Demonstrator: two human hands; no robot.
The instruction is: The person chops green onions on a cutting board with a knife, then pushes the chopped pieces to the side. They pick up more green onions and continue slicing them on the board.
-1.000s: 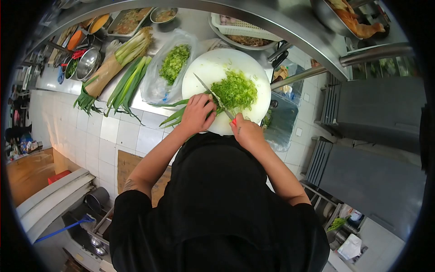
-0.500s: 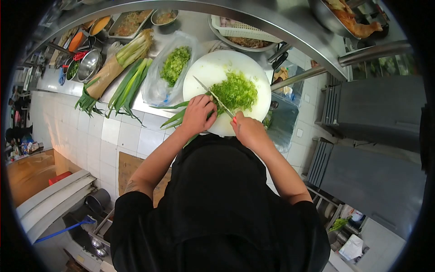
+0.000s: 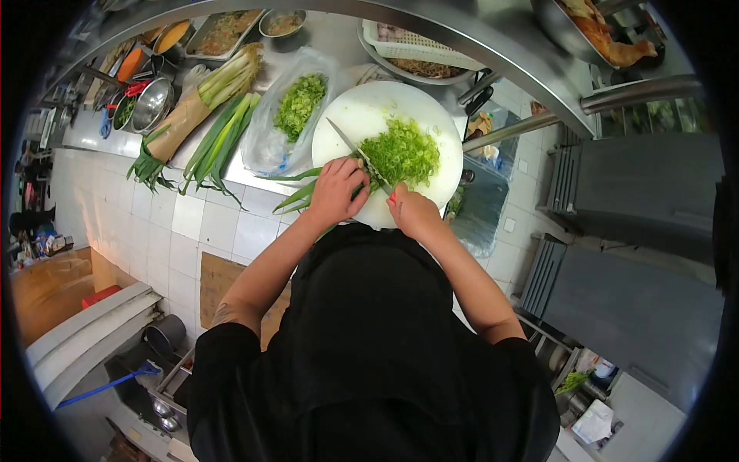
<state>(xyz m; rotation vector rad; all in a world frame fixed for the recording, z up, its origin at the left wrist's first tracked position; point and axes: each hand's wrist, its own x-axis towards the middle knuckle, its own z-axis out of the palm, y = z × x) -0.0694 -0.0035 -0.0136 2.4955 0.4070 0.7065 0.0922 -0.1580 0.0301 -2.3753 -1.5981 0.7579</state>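
My right hand (image 3: pixel 418 212) is closed round the red handle of a knife (image 3: pixel 346 139), whose blade slants up and left across a round white cutting board (image 3: pixel 339 104). Curled over a bunch of green onions (image 3: pixel 299 197), my left hand (image 3: pixel 337 190) presses them to the board's left side, fingertips close to the blade. The long green leaves stick out past the board's edge at the left. Just right of the blade lies a pile of sliced green onion (image 3: pixel 406 152). Some slices cling to the blade.
Left of the board, a clear plastic bag (image 3: pixel 265 146) holds chopped green onion. Beyond it lie loose green onions (image 3: pixel 219 146) and a paper-wrapped bunch (image 3: pixel 181 127). A white basket (image 3: pixel 419 54) sits in a metal bowl behind. A steel shelf rail (image 3: pixel 462 58) crosses overhead.
My right hand and the knife handle have shifted slightly left and up. The left hand stays on the green onions with hardly any movement. The whole view has moved a little.
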